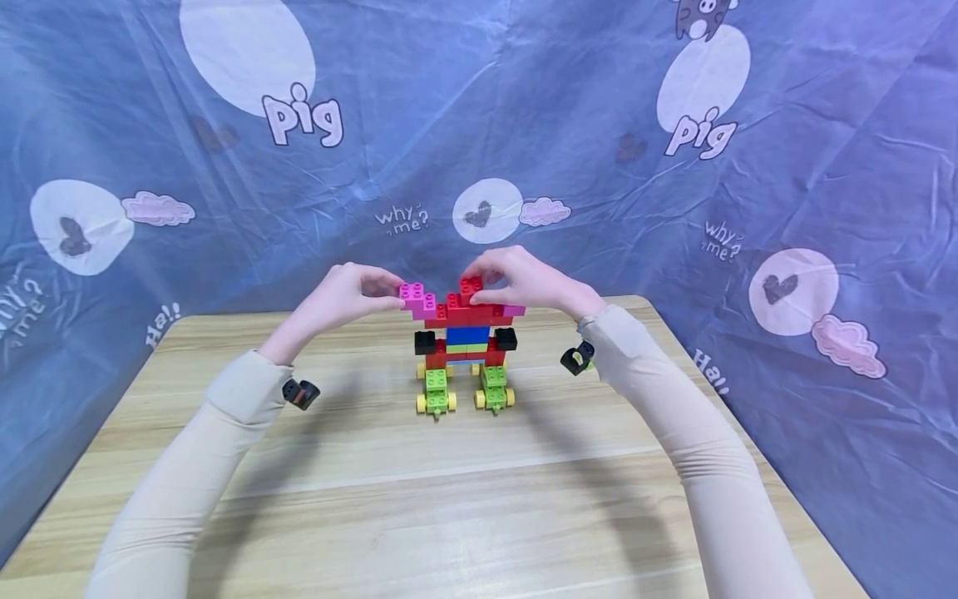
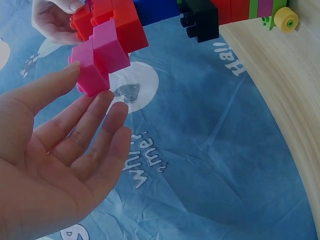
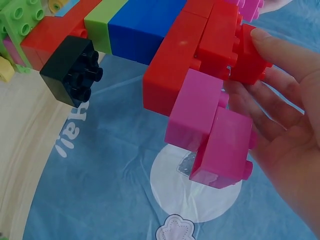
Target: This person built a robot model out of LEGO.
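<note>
A robot-like figure built of toy building bricks stands upright on the table, with a blue brick (image 1: pixel 467 336) in its middle. My left hand (image 1: pixel 343 298) pinches the outer pink brick (image 2: pixel 87 70) at the figure's left end between thumb and fingers. At the top, my right hand (image 1: pixel 520 279) grips a small red brick (image 3: pixel 246 56), thumb on one side and fingers on the other. Stepped pink bricks (image 3: pixel 220 147) form the right end, below that hand. Black bricks (image 1: pixel 424 342) stick out at both sides. Green wheeled bases (image 1: pixel 437 391) with yellow wheels carry the figure.
The figure stands toward the back of the wooden table (image 1: pixel 449 516). Behind it and along the sides hangs a blue printed cloth (image 1: pixel 374 183). Black wrist-camera mounts (image 1: pixel 301 393) sit at both cuffs.
</note>
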Motion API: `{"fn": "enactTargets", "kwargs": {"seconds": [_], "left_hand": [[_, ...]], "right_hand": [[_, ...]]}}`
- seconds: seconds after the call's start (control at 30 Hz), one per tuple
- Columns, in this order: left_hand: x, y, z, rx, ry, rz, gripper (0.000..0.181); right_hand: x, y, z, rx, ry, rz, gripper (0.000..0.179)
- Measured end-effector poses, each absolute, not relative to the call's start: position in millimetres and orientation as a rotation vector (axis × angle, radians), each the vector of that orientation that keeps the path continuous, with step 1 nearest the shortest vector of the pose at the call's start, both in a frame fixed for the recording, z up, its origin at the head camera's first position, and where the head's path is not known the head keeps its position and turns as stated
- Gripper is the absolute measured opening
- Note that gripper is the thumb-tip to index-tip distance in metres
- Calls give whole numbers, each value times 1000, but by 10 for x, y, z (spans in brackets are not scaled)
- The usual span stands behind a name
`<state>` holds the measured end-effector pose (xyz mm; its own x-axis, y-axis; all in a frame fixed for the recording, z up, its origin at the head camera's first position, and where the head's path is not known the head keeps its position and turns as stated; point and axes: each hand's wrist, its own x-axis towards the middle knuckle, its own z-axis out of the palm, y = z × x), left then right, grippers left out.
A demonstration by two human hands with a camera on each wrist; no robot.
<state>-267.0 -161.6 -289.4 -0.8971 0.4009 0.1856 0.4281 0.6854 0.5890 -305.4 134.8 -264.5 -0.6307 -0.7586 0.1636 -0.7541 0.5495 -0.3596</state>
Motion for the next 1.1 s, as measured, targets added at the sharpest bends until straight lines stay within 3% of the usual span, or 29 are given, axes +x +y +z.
{"fn": "enactTargets", "kwargs": {"seconds": [1.1], "left_hand": [[-2668,-1623,-2897,-686,-2848,-1023,39]], "right_hand": [[-3054,1358,-2654,-1465,2722,-573,35]]}}
